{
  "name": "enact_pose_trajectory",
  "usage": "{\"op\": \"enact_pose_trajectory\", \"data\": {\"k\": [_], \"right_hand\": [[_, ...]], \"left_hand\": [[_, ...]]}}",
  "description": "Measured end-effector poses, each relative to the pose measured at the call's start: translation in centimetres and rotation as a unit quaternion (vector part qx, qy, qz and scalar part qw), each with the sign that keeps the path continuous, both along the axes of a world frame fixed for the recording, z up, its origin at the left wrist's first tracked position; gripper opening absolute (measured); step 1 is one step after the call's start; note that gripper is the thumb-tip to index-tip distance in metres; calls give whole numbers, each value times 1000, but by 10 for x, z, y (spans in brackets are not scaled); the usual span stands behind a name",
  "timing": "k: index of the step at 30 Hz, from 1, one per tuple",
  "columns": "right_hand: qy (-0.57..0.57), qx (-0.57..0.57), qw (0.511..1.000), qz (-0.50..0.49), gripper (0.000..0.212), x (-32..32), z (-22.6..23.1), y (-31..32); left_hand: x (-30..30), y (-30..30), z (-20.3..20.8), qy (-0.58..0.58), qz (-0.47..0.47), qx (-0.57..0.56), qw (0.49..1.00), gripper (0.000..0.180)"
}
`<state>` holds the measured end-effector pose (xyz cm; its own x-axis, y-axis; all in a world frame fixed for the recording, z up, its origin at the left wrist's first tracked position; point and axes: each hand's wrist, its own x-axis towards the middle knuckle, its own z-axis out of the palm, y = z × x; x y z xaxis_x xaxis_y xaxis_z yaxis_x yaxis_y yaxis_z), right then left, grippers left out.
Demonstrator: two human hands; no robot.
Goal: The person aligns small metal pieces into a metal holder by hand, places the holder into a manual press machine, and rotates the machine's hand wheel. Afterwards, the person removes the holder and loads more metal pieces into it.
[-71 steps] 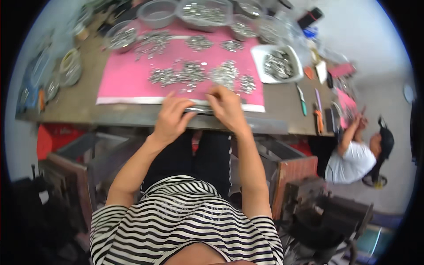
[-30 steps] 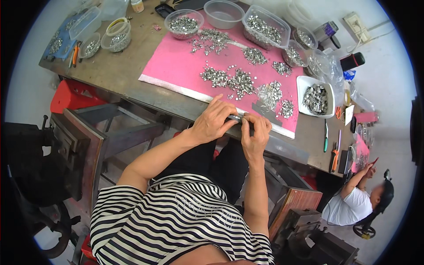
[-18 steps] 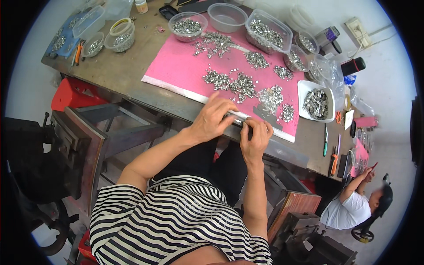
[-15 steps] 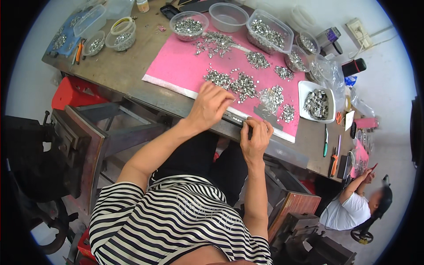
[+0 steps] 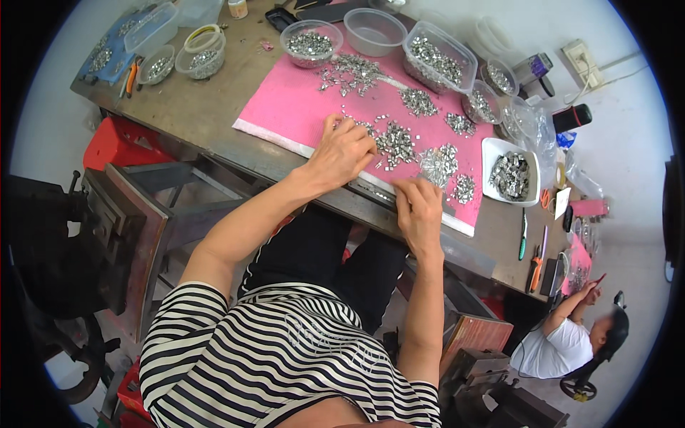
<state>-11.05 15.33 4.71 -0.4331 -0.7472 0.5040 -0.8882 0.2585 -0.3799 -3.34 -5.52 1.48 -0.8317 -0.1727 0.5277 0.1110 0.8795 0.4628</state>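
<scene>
My left hand [image 5: 345,151] is over a pile of small shiny metal pieces [image 5: 366,127] on the pink mat [image 5: 285,105]. Its fingers are curled, with the fingertips mostly hidden by the hand. At the table's front edge, a dark narrow bar [image 5: 372,191] carries a short row of small bright pieces. My right hand [image 5: 422,207] presses its bent fingers together at the bar's right end; what they grip is hidden. Just beyond the hands lie another pile of square metal pieces [image 5: 394,145] and a heap of thin silvery pieces [image 5: 439,165].
Clear tubs of metal parts [image 5: 437,60] line the back of the mat. A white tray [image 5: 488,171] of larger pieces stands right, near orange-handled pliers [image 5: 535,272]. Bench vises [image 5: 107,221] flank me. Another person [image 5: 560,346] sits at the far right.
My left hand has moved from above the bar to the left-hand pile. My right hand has shifted slightly right and remains at the bar. The whole view has moved slightly.
</scene>
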Motion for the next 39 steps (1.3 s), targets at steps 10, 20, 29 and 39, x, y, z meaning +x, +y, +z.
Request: {"op": "enact_pose_trajectory", "data": {"k": [10, 20, 29, 39], "right_hand": [[41, 89, 995, 25, 10, -29, -9, -42], [36, 153, 987, -39, 11, -44, 10, 7], [-118, 104, 987, -35, 9, -45, -5, 17], [-75, 74, 993, -46, 10, -36, -9, 14]], "left_hand": [[6, -7, -4, -14, -47, -53, 997, 5], [11, -3, 2, -28, -69, -16, 997, 7], [17, 59, 6, 25, -157, 173, 972, 8], [15, 70, 0, 47, -118, 81, 989, 8]]}}
